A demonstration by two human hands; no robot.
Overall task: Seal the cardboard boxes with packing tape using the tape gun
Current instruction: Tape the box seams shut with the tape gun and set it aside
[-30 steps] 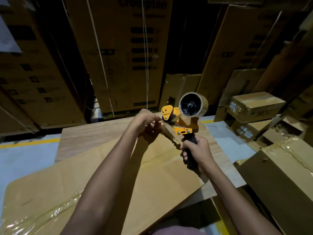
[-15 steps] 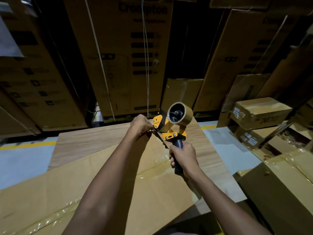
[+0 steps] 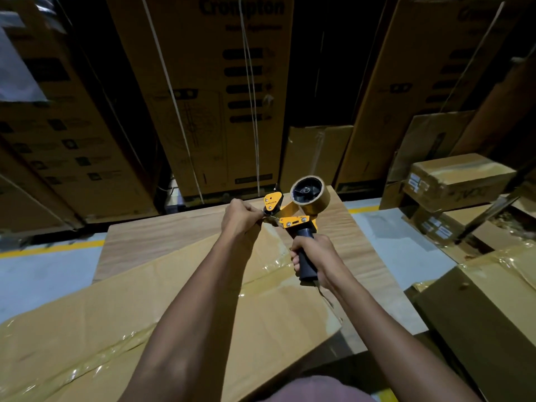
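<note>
Right hand [image 3: 314,258] is gripping the tape gun [image 3: 293,216] by its black handle, fingers wrapped fully round it, handle end sticking out below the fist. Gun body is sitting just above the knuckles, orange frame angling up and left, brown tape roll [image 3: 311,194] at the top right of it.

Left hand [image 3: 242,217] is curling in at the gun's front end, fingertips pinched together right at the orange nose plate; looks like it's pinching the tape end [image 3: 271,218], but the strip itself is too small to confirm.

Both hands are hovering over the far corner of the flat cardboard box [image 3: 203,309], which is lying on a wooden table [image 3: 162,242]. Glossy tape strip [image 3: 269,265] is already running along the box seam below the hands.

Tall printed cartons [image 3: 208,91] are standing behind, smaller boxes [image 3: 452,178] at right.
</note>
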